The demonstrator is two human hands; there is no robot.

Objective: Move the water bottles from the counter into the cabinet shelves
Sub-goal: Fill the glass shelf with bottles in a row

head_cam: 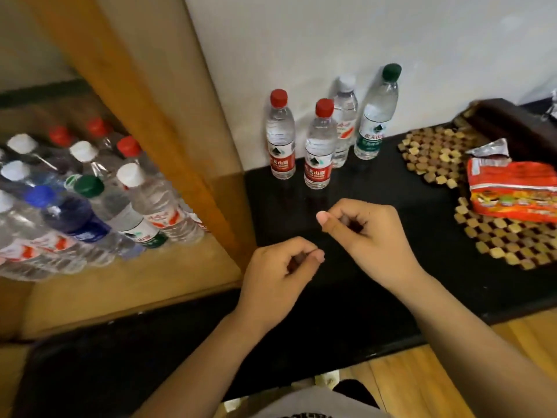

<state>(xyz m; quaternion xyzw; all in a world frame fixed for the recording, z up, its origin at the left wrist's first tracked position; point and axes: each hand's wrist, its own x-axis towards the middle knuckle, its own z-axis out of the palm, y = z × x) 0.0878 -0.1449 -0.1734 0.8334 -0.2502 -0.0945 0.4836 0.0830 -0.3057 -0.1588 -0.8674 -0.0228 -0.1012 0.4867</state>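
Four clear plastic water bottles (pixel 319 137) stand on the black desk (pixel 376 251) by the wall, not yet moved. Perhaps a dozen blurred bottles fill the wooden cabinet shelf (pixel 126 285). Left hand (pixel 278 277) and right hand (pixel 369 236) hover loosely curled, empty.

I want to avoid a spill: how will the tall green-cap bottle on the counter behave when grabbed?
The green-cap bottle looks full, so probably heavy for its size. It is tall and narrow, so a high push may tip it. Its thin clear plastic would likely dent under a hard squeeze.
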